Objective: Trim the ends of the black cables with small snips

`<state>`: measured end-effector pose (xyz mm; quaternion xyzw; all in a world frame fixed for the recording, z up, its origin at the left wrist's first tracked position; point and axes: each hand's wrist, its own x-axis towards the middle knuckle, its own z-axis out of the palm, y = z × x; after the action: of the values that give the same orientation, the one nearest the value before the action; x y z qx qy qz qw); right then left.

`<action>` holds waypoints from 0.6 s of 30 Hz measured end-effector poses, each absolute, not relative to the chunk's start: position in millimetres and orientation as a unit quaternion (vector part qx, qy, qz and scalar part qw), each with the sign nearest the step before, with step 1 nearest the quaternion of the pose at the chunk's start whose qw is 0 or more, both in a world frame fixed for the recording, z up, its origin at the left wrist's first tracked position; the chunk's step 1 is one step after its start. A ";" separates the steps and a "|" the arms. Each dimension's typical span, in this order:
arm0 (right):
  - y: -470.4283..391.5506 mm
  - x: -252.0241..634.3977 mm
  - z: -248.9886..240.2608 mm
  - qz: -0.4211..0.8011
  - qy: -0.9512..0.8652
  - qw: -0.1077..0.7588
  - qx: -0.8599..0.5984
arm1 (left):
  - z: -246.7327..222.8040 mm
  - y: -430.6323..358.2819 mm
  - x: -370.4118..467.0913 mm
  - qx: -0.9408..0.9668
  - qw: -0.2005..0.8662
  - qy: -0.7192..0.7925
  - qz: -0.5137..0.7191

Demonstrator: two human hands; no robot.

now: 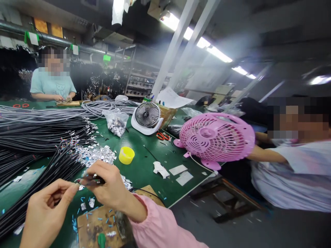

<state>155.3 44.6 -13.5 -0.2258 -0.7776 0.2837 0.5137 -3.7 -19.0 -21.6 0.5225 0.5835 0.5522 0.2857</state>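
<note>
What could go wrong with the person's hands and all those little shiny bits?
What looks like a dark tool in the right hand is very close to the left hand, so it might nip a finger. The foil bits lie loose; if the white fan blows their way, they could scatter.

White ceiling lights (pixel 219 54) glare with a hazy bloom; the tabletop (pixel 142 172) is fairly bright, the shelves (pixel 143 78) beyond its far edge dim and soft, two heads (pixel 54 61) pixelated.
</note>
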 end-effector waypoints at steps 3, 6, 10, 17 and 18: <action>43.2 155.7 -12.1 0.340 -0.783 0.475 -0.212 | -24.5 -16.7 -4.9 0.538 0.282 0.571 0.553; 43.6 156.8 -7.8 0.527 -0.709 0.404 -0.237 | -18.1 -15.8 -6.3 0.560 0.308 0.553 0.535; 44.3 156.2 -10.1 0.667 -0.598 0.360 -0.263 | -12.8 -15.4 -6.3 0.587 0.288 0.517 0.552; 42.1 150.1 -20.4 0.702 -0.512 0.391 -0.303 | -21.6 -18.2 3.4 0.583 0.184 0.545 0.574; 42.7 149.7 -19.2 0.691 -0.508 0.408 -0.312 | -19.9 -19.1 4.4 0.572 0.197 0.560 0.566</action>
<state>149.7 42.7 -19.2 -0.3124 -0.5082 0.6913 0.4078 4.4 -19.1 -19.9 0.5718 0.5604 0.5658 0.1973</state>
